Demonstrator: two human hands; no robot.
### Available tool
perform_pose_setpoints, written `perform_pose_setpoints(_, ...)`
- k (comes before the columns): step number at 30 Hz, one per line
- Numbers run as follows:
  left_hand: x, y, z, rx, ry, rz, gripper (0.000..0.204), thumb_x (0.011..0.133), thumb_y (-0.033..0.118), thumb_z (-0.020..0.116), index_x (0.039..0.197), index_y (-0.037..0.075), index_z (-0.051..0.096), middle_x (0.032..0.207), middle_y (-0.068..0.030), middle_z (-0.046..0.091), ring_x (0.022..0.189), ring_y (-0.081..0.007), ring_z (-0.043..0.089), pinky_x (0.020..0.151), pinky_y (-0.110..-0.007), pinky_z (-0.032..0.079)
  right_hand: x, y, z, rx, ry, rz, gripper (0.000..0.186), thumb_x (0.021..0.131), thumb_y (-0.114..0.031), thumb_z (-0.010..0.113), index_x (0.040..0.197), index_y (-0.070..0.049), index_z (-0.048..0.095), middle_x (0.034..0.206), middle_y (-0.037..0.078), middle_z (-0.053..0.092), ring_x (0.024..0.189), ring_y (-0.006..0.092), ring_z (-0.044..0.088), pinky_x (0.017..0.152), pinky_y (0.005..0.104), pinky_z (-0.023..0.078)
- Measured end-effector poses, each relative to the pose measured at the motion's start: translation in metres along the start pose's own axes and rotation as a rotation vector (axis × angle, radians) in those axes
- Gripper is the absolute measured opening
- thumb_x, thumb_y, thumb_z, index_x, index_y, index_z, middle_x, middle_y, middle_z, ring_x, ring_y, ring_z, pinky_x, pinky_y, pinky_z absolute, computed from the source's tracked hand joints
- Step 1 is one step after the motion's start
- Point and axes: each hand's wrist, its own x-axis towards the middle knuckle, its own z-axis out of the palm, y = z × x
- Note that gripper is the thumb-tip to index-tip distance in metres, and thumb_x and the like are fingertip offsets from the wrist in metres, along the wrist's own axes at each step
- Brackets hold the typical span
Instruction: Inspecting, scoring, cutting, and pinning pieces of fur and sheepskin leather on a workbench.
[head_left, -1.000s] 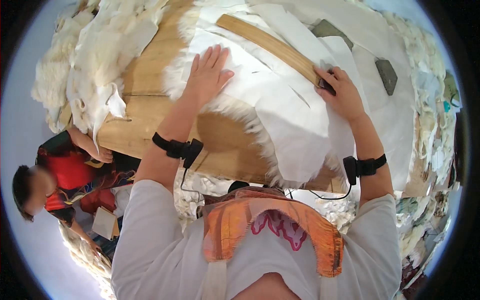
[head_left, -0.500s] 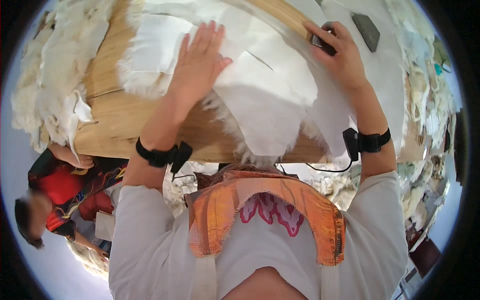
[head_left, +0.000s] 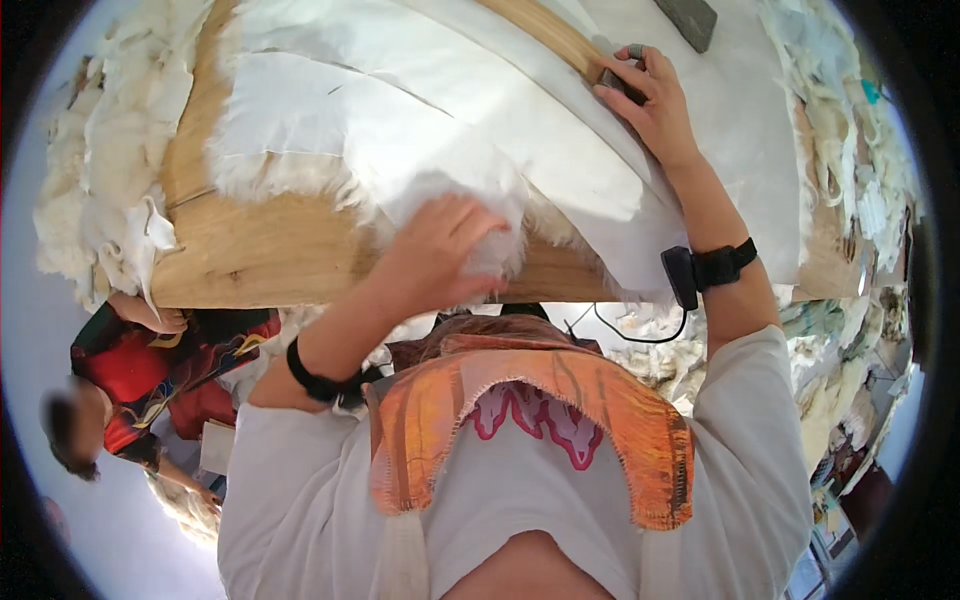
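Note:
My left hand point(head_left: 445, 255), slightly blurred, is over the furry edge of a white hide point(head_left: 330, 105), its fingers bent and the thumb apart. The hide lies fur down on a wooden table point(head_left: 250, 245). Higher on the right, my right hand point(head_left: 650, 110) is closed on a dark block point(head_left: 613, 82) at the end of a long, curved wooden strip point(head_left: 540, 30). A grey band shows on one fingertip. Another dark grey slab point(head_left: 685, 20) lies on the white sheets to the upper right.
Piled fleeces and skins point(head_left: 110, 180) line the left of the table, with more point(head_left: 840, 180) along the right and beneath. A co-worker in red and black point(head_left: 160, 370) is at the lower left, one hand point(head_left: 150, 315) by the table edge.
My left hand has moved from lying flat on the hide down toward me to its furry edge, fingers now bent. My right hand stays on the block. The view has shifted.

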Motion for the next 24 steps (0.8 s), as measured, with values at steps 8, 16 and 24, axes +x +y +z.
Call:
perform_pose_setpoints(8, -0.037, -0.006, 0.023, -0.496, 0.295, -0.370, 0.036, 0.092, 0.016, 0.071, 0.124, 0.005, 0.057, 0.105, -0.0063, 0.063, 0.094, -0.0171, 0.061, 0.083, -0.030, 0.049, 0.019, -0.040, -0.056, -0.004, -0.011, 0.242, 0.030, 0.091, -0.020, 0.076, 0.118, -0.008, 0.072, 0.076, 0.004, 0.055, 0.070, 0.0103, 0.047, 0.066, 0.0255, 0.046)
perform_pose_setpoints(16, -0.012, 0.007, -0.028, -0.627, 0.119, -0.182, 0.031, 0.098, 0.016, 0.065, 0.127, 0.005, 0.060, 0.112, -0.0044, 0.065, 0.097, -0.0122, 0.059, 0.087, -0.029, 0.049, -0.007, -0.166, -0.037, 0.066, -0.083, -0.259, 0.033, 0.076, -0.027, 0.084, 0.097, -0.008, 0.068, 0.096, 0.010, 0.059, 0.088, 0.0335, 0.059, 0.073, 0.0403, 0.049)
perform_pose_setpoints(24, -0.006, 0.015, -0.021, -0.712, 0.003, 0.050, 0.042, 0.092, 0.009, 0.062, 0.132, 0.010, 0.048, 0.110, -0.0096, 0.060, 0.095, -0.0152, 0.058, 0.084, -0.031, 0.047, -0.045, -0.243, 0.001, 0.324, -0.098, -0.092, 0.031, 0.082, -0.023, 0.075, 0.106, -0.009, 0.061, 0.097, 0.010, 0.055, 0.086, 0.0320, 0.060, 0.072, 0.0400, 0.050)
